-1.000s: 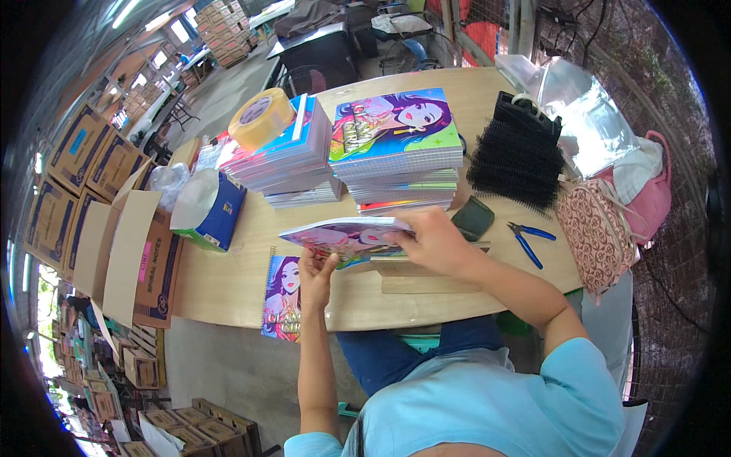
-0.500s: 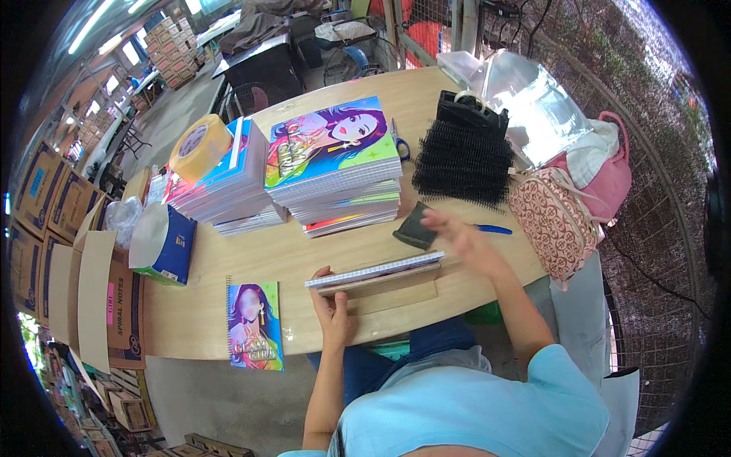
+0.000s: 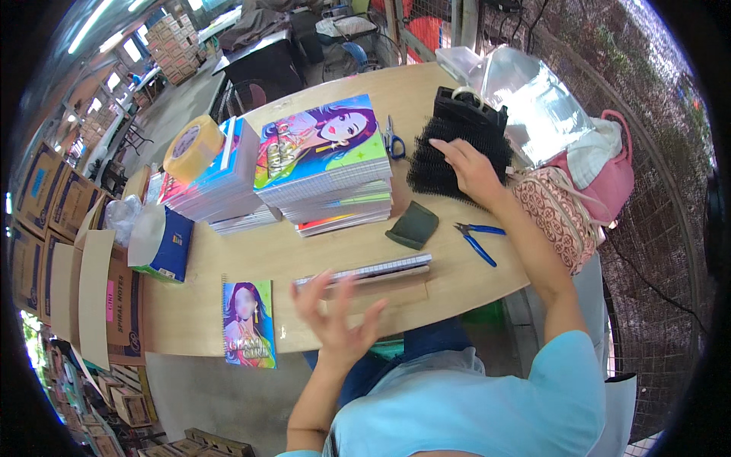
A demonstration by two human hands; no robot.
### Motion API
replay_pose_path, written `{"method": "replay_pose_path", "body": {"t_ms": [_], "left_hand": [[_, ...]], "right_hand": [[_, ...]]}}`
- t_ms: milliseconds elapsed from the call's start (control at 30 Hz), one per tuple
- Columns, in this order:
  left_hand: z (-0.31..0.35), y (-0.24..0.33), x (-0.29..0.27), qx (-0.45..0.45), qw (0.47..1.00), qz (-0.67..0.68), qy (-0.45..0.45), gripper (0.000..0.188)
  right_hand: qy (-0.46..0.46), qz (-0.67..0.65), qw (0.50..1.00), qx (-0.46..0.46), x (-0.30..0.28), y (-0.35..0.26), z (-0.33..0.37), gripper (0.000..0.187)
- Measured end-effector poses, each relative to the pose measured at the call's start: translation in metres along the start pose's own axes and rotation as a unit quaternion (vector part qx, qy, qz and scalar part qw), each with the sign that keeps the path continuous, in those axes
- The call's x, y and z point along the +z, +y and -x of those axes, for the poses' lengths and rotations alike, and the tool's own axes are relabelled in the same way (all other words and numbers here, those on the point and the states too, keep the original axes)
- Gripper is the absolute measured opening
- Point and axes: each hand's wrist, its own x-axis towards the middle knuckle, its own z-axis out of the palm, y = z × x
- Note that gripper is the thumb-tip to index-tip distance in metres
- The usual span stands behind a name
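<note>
My left hand is open, fingers spread and slightly blurred, just in front of an uncoiled stack of punched notebook sheets. The sheets stand on edge against a low wooden block near the table's front edge. My right hand reaches over a pile of black spiral binding coils, fingers stretched out at its top; no coil shows clearly in them. A dark green pad lies between the hands, with blue-handled cutting pliers to its right. A spiral-bound notebook lies at the left.
Tall notebook stacks stand at the back, a tape roll on one. Scissors, a tape dispenser, clear plastic sleeves and a patterned pouch line the right. A blue box and open carton sit left.
My left hand has let go of the sheets and block, and its fingers have spread. My right hand has moved up from beside the green pad to the coils, uncovering the pliers.
</note>
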Motion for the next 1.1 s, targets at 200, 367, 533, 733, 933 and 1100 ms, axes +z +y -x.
{"method": "replay_pose_path", "body": {"t_ms": [200,367,533,733,933,1100], "left_hand": [[-0.044,0.027,0.033,0.018,0.98,0.086,-0.177,0.031],[-0.04,0.026,0.045,0.005,0.979,0.122,-0.165,0.013],[-0.042,0.022,0.042,0.013,0.974,0.145,-0.176,0.011],[-0.042,0.018,0.039,0.014,0.974,0.143,-0.175,0.01],[-0.043,0.017,0.04,0.013,0.974,0.147,-0.173,0.01],[-0.043,0.016,0.04,0.016,0.973,0.152,-0.175,0.01]], "right_hand": [[-0.131,-0.213,0.968,0.0,-0.057,-0.069,-0.012,0.027],[-0.151,-0.327,0.924,0.129,-0.058,-0.098,0.026,0.018],[-0.134,-0.375,0.909,0.119,-0.043,-0.099,0.037,0.017],[-0.143,-0.431,0.883,0.117,-0.043,-0.095,0.034,0.022],[-0.142,-0.418,0.887,0.132,-0.042,-0.099,0.032,0.026],[-0.166,-0.451,0.871,0.104,-0.042,-0.092,0.034,0.021]]}}
